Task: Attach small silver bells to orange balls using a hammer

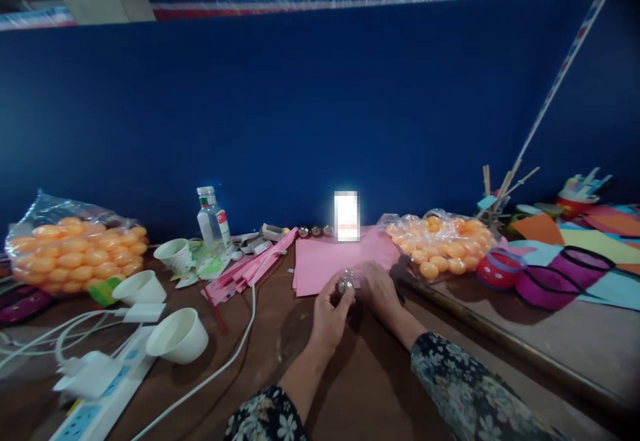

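My left hand [332,309] is closed around a small shiny silvery ball [346,282], held between thumb and fingers over the front edge of the pink paper [315,264]. Just to the right, my right hand [383,292] is blurred, its fingers reaching toward the ball; whether they hold anything is hidden. Behind the hands, a bright pixelated patch stands at the back of the paper. A row of similar dark shiny balls [315,231] lies along the paper's back edge.
Bags of orange balls [75,258] [450,238] lie left and right. White cups [177,336], a power strip [107,388] and a cable occupy the left. A long dark-headed hammer [480,321] lies right, near purple bands [545,286]. A clear bottle [213,221] stands behind.
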Demonstrator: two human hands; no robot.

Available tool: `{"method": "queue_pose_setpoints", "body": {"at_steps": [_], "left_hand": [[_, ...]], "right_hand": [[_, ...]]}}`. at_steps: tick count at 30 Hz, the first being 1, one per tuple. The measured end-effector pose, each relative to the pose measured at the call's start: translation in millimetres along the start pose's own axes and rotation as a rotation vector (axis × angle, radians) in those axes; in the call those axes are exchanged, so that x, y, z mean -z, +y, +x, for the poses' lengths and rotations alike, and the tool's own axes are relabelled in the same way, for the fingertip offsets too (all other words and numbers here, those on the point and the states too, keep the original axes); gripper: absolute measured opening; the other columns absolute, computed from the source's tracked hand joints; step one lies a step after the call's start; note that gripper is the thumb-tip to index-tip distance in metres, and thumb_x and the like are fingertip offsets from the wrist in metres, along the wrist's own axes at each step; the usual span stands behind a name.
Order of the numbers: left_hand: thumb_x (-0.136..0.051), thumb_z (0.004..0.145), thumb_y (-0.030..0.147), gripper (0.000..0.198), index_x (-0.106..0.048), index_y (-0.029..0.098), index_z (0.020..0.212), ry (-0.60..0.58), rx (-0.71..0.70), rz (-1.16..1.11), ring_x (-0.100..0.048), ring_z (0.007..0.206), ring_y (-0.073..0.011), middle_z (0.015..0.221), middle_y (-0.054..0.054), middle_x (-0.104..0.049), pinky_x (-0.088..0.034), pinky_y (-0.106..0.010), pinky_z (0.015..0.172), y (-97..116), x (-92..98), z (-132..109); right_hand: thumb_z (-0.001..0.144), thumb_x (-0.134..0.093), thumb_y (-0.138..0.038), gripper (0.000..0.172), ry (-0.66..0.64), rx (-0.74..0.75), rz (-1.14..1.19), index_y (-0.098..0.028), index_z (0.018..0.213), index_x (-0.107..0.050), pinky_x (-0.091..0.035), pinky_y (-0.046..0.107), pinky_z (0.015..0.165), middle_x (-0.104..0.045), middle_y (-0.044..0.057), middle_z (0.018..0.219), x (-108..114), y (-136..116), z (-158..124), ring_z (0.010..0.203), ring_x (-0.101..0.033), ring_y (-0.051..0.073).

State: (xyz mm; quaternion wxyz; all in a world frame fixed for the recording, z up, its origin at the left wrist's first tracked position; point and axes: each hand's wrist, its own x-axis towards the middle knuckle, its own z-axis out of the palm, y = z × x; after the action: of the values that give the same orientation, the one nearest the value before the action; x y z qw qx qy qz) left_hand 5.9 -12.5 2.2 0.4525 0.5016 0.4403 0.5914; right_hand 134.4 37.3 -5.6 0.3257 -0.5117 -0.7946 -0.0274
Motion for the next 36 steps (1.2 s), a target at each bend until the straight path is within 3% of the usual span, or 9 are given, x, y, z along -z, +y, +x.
{"method": "queue_pose_setpoints", "body": {"at_steps": [2,5,8,14,21,28,36], "left_hand": [[-0.063,0.067,0.023,0.042,-0.059,0.018,0.108,0.07,-0.051,0.041,-0.055,0.099,-0.0184,0.11,-0.007,-0.06,-0.042,-0.031,0.089,-4,2.2,2],[-0.063,0.067,0.02,0.045,-0.057,0.017,0.111,0.098,-0.026,0.03,-0.055,0.1,-0.0186,0.109,-0.007,-0.061,-0.04,-0.033,0.092,-9,4.9,5],[-0.06,0.068,0.018,0.049,-0.051,0.017,0.117,0.089,-0.013,-0.017,-0.057,0.098,-0.0182,0.107,-0.007,-0.062,-0.042,-0.034,0.09,-10,6.0,6],[-0.059,0.07,0.018,0.038,-0.057,0.017,0.108,0.098,-0.042,0.013,-0.056,0.101,-0.0194,0.108,-0.007,-0.062,-0.04,-0.034,0.092,-9,6.8,7],[-0.059,0.07,0.021,0.042,-0.056,0.018,0.111,0.105,0.007,0.006,-0.056,0.102,-0.0193,0.111,-0.007,-0.061,-0.042,-0.032,0.09,-11,8.7,7],[-0.056,0.068,0.013,0.039,-0.056,0.016,0.107,0.102,-0.079,0.086,-0.057,0.099,-0.0194,0.105,-0.008,-0.063,-0.041,-0.036,0.092,-9,8.3,6],[-0.057,0.061,0.007,0.045,-0.06,0.017,0.105,0.134,-0.079,0.125,-0.057,0.101,-0.0208,0.106,-0.007,-0.063,-0.04,-0.037,0.094,-16,11.6,9]], "right_hand": [[0.086,-0.035,-0.016,0.025,0.073,-0.017,0.172,-0.015,0.097,-0.058,-0.044,0.029,0.078,-0.061,0.009,0.094,6,-8,-3,0.089,-0.055,0.018],[0.087,-0.036,-0.02,0.025,0.099,-0.004,0.481,-0.017,0.1,-0.057,-0.046,0.029,0.078,-0.062,0.008,0.095,12,-20,-8,0.089,-0.057,0.017],[0.087,-0.039,-0.021,0.025,0.061,0.03,0.577,-0.018,0.103,-0.057,-0.045,0.031,0.083,-0.062,0.008,0.098,14,-28,-11,0.093,-0.057,0.017],[0.086,-0.041,-0.02,0.024,0.079,0.028,0.57,-0.019,0.104,-0.056,-0.045,0.031,0.083,-0.061,0.008,0.099,15,-29,-12,0.092,-0.056,0.017],[0.086,-0.042,-0.021,0.024,0.088,0.023,0.519,-0.02,0.104,-0.056,-0.046,0.031,0.082,-0.062,0.007,0.099,16,-31,-15,0.092,-0.057,0.018],[0.086,-0.041,-0.018,0.023,0.077,0.02,0.508,-0.019,0.103,-0.056,-0.045,0.029,0.083,-0.062,0.006,0.1,15,-29,-16,0.093,-0.057,0.016],[0.087,-0.041,-0.021,0.025,0.047,0.007,0.492,-0.02,0.103,-0.059,-0.046,0.028,0.08,-0.065,0.005,0.098,13,-27,-15,0.091,-0.06,0.016]]}}
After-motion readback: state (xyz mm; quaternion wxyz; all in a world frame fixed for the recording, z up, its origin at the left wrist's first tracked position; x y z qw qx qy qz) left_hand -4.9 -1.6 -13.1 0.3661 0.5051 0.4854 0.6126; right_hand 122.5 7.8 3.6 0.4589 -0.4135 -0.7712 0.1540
